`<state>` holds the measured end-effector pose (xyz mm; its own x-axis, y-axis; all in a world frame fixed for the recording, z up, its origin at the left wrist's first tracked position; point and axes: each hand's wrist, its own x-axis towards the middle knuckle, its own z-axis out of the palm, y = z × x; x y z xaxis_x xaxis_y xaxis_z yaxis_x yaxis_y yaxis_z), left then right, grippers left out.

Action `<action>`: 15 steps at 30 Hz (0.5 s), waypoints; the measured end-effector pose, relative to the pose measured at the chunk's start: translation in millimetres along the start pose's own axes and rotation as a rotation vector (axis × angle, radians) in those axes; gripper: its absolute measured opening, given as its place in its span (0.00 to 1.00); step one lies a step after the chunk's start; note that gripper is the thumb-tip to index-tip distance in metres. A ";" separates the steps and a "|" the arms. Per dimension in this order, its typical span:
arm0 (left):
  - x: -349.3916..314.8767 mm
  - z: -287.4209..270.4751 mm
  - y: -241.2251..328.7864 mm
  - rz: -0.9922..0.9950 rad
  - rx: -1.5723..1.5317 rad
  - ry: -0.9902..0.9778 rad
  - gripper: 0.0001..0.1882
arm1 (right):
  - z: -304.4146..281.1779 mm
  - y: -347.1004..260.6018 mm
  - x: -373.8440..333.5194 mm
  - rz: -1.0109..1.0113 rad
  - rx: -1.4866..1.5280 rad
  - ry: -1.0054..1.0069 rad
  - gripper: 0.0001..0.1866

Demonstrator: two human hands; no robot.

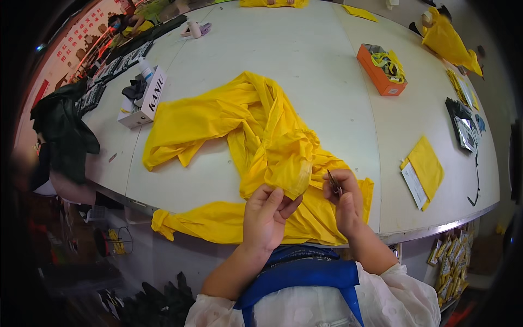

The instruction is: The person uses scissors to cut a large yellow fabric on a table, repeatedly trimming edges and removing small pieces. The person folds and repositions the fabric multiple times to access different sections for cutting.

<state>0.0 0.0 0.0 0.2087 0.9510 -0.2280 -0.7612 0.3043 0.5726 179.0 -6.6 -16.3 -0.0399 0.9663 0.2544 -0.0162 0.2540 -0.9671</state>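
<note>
A thin yellow garment [210, 120] lies crumpled over the middle of the table, with one long piece stretched left along the near edge. My left hand [266, 215] pinches the lower edge of a gathered part of it between thumb and fingers. Just right of that edge, my right hand [346, 199] is closed around a small pair of dark thread snips [334, 183], their tips pointing up and left. The snips are apart from the pinched edge. How wide their blades stand cannot be made out.
A white box [146, 111] with a bottle stands left, an orange box [384, 82] of scraps at the far right. A folded yellow packet [427, 171] lies right, near dark packages [462, 125]. Other people work around the table; dark green cloth [65, 128] hangs at its left.
</note>
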 end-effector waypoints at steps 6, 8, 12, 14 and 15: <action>-3.5 -10.7 11.6 -0.012 -0.038 -0.027 0.07 | 16.6 -12.6 5.7 -0.243 -0.507 0.004 0.18; -2.3 -12.0 7.9 -0.004 -0.034 -0.045 0.07 | 17.3 -15.5 9.7 -0.288 -0.526 -0.012 0.17; -4.6 -8.5 4.2 0.028 0.018 -0.050 0.06 | 17.3 -19.7 11.8 -0.303 -0.564 -0.025 0.17; -4.3 -9.4 2.1 0.044 0.039 -0.059 0.06 | 14.6 -21.3 11.2 -0.275 -0.543 -0.035 0.16; -4.1 -9.6 0.6 0.040 0.043 -0.052 0.06 | 13.7 -21.3 10.8 -0.262 -0.530 -0.039 0.16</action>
<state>-7.2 -4.3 -6.3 0.2109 0.9636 -0.1641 -0.7429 0.2671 0.6138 165.2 -2.1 7.1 -0.1388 0.8689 0.4751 0.4708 0.4800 -0.7403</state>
